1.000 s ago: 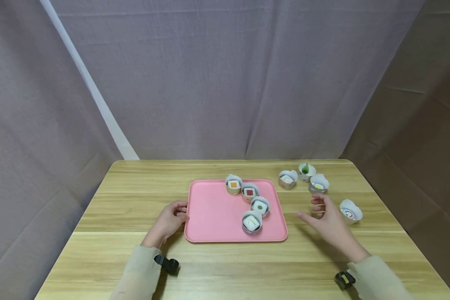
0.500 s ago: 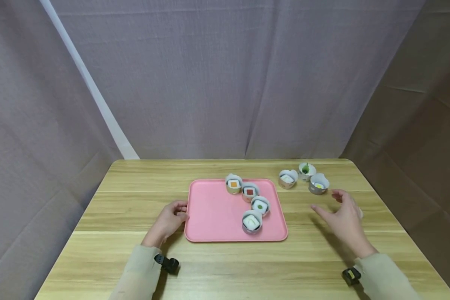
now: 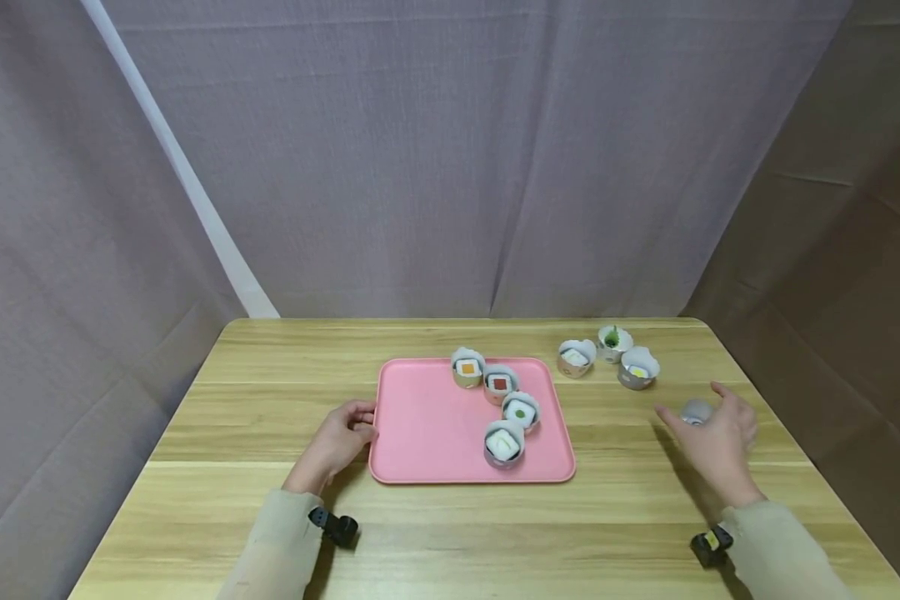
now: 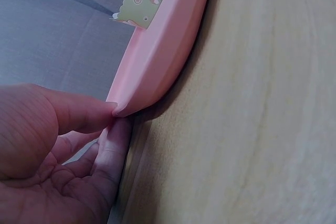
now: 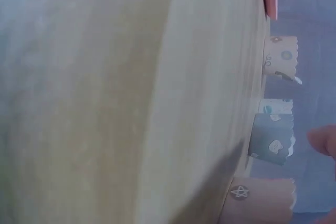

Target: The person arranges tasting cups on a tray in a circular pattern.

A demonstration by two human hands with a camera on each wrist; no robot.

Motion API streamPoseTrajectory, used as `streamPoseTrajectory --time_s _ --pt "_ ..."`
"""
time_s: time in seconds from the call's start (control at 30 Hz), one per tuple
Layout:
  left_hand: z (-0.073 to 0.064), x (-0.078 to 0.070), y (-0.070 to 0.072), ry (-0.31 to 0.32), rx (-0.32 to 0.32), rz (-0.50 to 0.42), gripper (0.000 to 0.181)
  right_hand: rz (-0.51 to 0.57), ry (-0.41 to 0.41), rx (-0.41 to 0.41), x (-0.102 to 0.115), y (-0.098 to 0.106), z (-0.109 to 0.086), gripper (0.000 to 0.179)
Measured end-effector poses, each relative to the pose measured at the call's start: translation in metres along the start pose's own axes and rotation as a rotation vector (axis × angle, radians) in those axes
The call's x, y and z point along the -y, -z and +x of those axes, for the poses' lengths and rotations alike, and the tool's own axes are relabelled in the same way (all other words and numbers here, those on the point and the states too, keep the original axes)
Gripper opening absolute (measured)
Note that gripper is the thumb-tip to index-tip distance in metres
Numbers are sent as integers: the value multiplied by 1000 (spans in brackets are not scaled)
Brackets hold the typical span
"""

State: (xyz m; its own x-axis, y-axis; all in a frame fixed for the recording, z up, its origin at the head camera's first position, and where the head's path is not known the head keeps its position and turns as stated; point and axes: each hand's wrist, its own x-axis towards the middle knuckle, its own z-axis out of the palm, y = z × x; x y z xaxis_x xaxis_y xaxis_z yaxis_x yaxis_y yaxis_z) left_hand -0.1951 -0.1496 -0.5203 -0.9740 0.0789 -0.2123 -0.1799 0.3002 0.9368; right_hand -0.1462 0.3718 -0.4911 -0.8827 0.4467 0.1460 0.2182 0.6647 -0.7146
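My left hand [image 3: 342,437] pinches the left rim of a pink tray [image 3: 420,450]; in the left wrist view the thumb [image 4: 86,111] presses the tray's corner edge with a finger beneath. Several paper baking cups with sushi-like pieces stand on the tray's right half, among them a cup with a white piece [image 3: 503,446] and one with a green dot [image 3: 521,412]. My right hand [image 3: 720,446] hovers at a paper cup [image 3: 695,411] on the right, thumb and fingers spread either side of it. The right wrist view shows that pinkish cup [image 5: 257,200] below the thumb tip [image 5: 321,141].
Behind the right hand stand a brown-patterned cup [image 3: 576,358], a cup with green leaf [image 3: 613,342] and a grey cup with yellow [image 3: 637,368]. Wooden table [image 3: 450,542] lies under everything. Grey cloth [image 3: 420,167] hangs beyond its back edge.
My right hand has moved right, away from the grey cup, to the lone cup on the right. The left hand and the tray have kept their place.
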Motion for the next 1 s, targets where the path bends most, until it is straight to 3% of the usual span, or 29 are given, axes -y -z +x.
streamPoseTrajectory --time_s 0.23,0.5,0.73,1.0 --pt "0 1 0 -12 -2 -5 38 106 -178 42 -6 2 1 111" --pt "0 0 0 -11 -4 -4 39 220 -328 60 -13 -2 3 107" --pt "0 -2 0 -7 -2 -14 40 204 -354 55 -14 -6 4 99" --pt "0 -1 -2 -3 -13 -7 40 250 -316 45 -19 -8 4 86"
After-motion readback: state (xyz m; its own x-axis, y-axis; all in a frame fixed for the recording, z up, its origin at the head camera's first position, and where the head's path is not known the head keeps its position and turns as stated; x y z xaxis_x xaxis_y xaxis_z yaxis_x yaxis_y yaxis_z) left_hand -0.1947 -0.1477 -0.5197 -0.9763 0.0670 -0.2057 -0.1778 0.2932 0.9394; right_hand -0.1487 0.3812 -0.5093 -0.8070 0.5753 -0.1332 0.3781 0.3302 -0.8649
